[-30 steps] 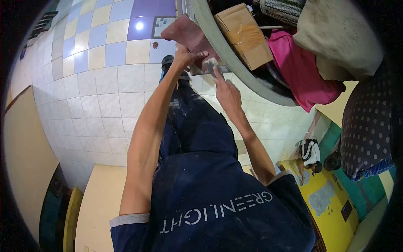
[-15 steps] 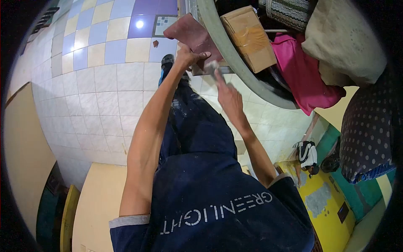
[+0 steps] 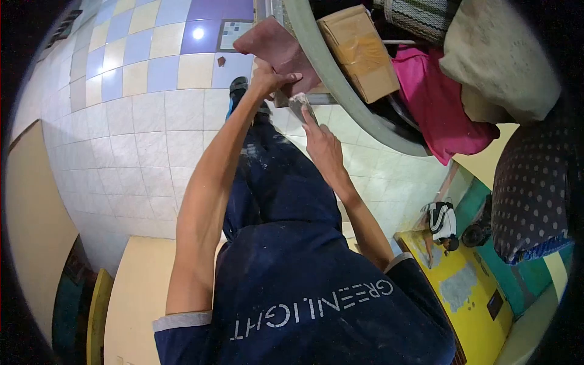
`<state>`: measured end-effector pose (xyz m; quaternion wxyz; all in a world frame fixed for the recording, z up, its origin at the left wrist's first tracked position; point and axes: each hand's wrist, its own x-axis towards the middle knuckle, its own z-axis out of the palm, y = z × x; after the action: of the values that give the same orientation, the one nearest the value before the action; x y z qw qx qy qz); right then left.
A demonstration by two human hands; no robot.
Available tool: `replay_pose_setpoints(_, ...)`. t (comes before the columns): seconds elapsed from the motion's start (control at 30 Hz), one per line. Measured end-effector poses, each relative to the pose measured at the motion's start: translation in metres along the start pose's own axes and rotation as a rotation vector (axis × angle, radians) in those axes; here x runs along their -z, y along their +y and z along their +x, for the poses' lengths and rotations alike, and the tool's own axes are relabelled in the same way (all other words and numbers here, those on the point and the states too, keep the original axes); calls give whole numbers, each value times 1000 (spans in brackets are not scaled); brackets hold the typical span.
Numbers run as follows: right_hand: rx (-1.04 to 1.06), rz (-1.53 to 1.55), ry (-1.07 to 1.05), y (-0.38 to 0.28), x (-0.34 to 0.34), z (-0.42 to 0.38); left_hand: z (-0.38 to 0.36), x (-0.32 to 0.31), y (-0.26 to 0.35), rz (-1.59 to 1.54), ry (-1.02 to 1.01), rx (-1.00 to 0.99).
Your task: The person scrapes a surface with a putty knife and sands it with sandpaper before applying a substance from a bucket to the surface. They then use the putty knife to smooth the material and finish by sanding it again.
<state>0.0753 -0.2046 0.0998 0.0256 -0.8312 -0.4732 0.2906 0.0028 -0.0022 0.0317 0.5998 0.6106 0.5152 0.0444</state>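
A reddish-brown flat sheet [image 3: 278,52] with uneven edges is held at its lower edge by my left hand [image 3: 265,80], the thumb lying across its face. Below the sheet, my right hand [image 3: 323,145] is closed around a narrow grey flat tool [image 3: 302,108], its index finger stretched along it. Whitish material covers the tool's tip, which is close to the sheet's lower edge; whether they touch is unclear. Part of a grey-brown edge shows beneath the sheet.
A large grey rounded rim [image 3: 340,79] curves right of the hands, with a taped cardboard box [image 3: 359,55] and pink cloth [image 3: 420,100] beyond. A small reddish-brown fragment [image 3: 221,61] lies on the tiled floor. At the lower right, another person [image 3: 442,222] is beside a yellow surface [image 3: 486,328].
My right hand and the tool have moved slightly left and down, and the tool's tip is now sharper in view. My left hand and the sheet have shifted slightly left.
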Motion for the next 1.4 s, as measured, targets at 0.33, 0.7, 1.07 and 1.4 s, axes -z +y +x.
replay_pose_setpoints(0.33,65,51,161,1,5,14,-1,3,5,-180,-116,204)
replay_pose_setpoints(0.7,26,42,172,2,-3,13,1,-6,-13,-157,-134,175)
replay_pose_setpoints(1.07,-29,28,52,1,-3,-8,18,-3,-14,-156,-119,217)
replay_pose_setpoints(1.4,56,25,96,5,6,-13,14,-8,-11,-145,-129,229)
